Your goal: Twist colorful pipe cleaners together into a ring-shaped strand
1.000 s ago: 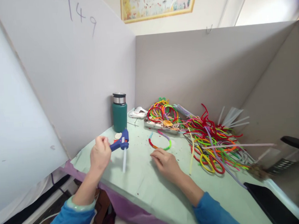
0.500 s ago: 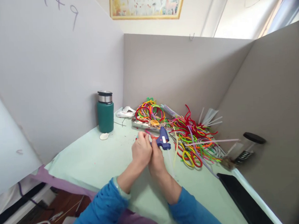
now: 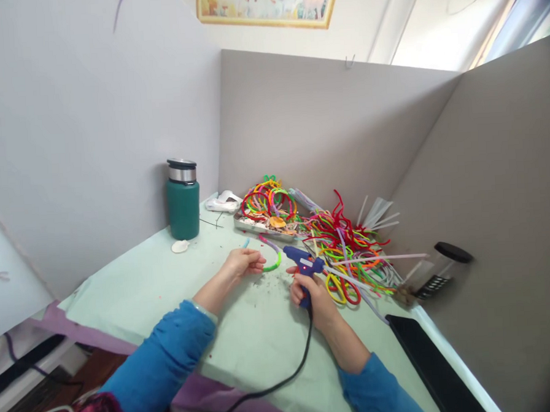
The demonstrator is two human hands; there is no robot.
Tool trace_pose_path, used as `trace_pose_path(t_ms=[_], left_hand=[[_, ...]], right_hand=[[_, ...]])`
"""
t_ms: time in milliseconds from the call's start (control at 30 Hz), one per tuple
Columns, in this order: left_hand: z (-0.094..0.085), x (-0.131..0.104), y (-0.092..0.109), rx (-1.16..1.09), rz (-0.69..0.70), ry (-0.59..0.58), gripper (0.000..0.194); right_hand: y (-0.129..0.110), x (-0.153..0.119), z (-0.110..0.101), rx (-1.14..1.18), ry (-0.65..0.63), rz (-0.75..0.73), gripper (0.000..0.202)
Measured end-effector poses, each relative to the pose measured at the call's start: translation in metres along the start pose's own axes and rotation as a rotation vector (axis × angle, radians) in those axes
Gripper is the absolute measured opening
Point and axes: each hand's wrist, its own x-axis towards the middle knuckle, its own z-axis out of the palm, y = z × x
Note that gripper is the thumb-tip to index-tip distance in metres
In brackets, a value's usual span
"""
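My left hand [image 3: 243, 263] pinches a curved pipe cleaner [image 3: 273, 266], green near the fingers and purple towards its far end. A short light-blue tip sticks up behind the same hand; whether it belongs to that piece I cannot tell. In my right hand [image 3: 317, 295] is a blue glue gun [image 3: 307, 265], gripped by its handle, nozzle pointing left towards the pipe cleaner. A clear glue stick [image 3: 347, 278] juts from the gun's rear. Its black cord [image 3: 298, 368] runs down over the table's front edge.
A metal tray [image 3: 262, 230] of small pieces and coloured rings stands at the back. Tangled pipe cleaners [image 3: 338, 230] and yellow-and-red-handled scissors [image 3: 337, 289] lie right of it. A green bottle [image 3: 183, 204] stands left, a white disc [image 3: 180, 246] before it. Grey panels [image 3: 316, 118] enclose the table.
My hands, together before, have moved apart. The glue gun has turned from handle-up to handle-down in my right hand, and its cord now shows. The pipe cleaner is more visible.
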Motion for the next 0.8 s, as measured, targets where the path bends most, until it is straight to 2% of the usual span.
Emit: trace_pose_path(t_ms=[167,367,800], left_hand=[[-0.002,-0.003,-0.001,-0.088,-0.011,-0.043,0.008],[-0.003,-0.006,0.002,-0.148,0.001,-0.026,0.007],[0.0,-0.012,0.004,-0.041,-0.002,-0.025,0.022]], right_hand=[[0.008,-0.003,0.005,-0.139,-0.034,0.032,0.025],[0.005,-0.006,0.009,-0.238,-0.046,0.009,0.022],[0.005,-0.005,0.013,-0.305,0.03,-0.003,0.026]])
